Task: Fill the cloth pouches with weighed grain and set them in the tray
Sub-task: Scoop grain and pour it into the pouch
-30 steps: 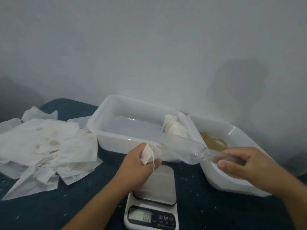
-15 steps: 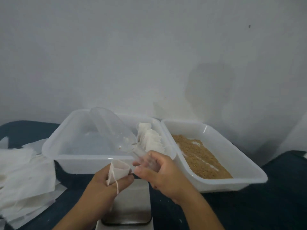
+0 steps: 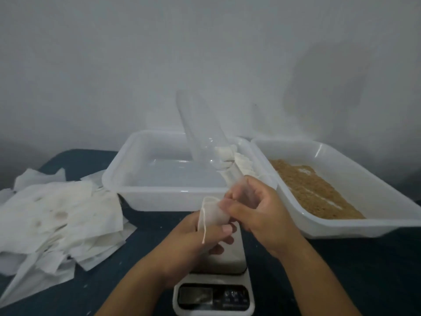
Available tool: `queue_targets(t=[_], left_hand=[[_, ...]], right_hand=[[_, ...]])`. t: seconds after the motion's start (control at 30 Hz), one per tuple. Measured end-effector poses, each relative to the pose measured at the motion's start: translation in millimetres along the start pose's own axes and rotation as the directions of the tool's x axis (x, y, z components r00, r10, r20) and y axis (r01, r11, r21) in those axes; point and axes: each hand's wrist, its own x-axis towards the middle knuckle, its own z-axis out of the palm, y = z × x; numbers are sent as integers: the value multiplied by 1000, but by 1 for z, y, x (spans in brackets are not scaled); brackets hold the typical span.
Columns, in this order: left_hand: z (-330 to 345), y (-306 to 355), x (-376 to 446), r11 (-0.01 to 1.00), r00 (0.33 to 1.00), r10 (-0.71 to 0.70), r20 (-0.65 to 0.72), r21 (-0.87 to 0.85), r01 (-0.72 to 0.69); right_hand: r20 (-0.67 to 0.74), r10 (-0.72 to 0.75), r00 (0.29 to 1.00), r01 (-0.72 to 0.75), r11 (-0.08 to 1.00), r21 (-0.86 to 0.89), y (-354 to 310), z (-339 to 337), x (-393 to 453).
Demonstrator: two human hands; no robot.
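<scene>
With the left hand (image 3: 196,238) pinching the pouch (image 3: 210,213) and right-hand fingers (image 3: 248,201) curled round the upturned clear scoop (image 3: 200,135), grain could have missed the pouch's narrow mouth onto the scale (image 3: 214,290).

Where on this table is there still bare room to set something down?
Bare dark cloth lies right of the scale, in front of the grain tray. The pouch tray floor is free left of its pouches. The left side is crowded with loose cloth sheets.
</scene>
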Motion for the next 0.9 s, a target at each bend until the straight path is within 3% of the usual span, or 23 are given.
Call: queue_targets(t=[0.23, 0.43, 0.57, 0.77, 0.9], left_hand=[[6, 5, -1, 979, 997, -2, -73, -203, -13], [5, 5, 1, 952, 994, -22, -107, -306, -12], [6, 4, 1, 944, 996, -30, -89, -329, -1], [5, 6, -1, 944, 1000, 20, 12, -331, -15], [5, 3, -1, 969, 996, 82, 20, -234, -75]], right_hand=[[-124, -145, 982, 132, 986, -104, -8, 4, -5], [-121, -4, 993, 7, 1000, 25, -6, 2, -7], [-135, -3, 991, 2, 1000, -9, 0, 2, -9], [-189, -114, 975, 130, 989, 69, -4, 3, -12], [-220, -181, 959, 203, 976, 81, -6, 2, -13]])
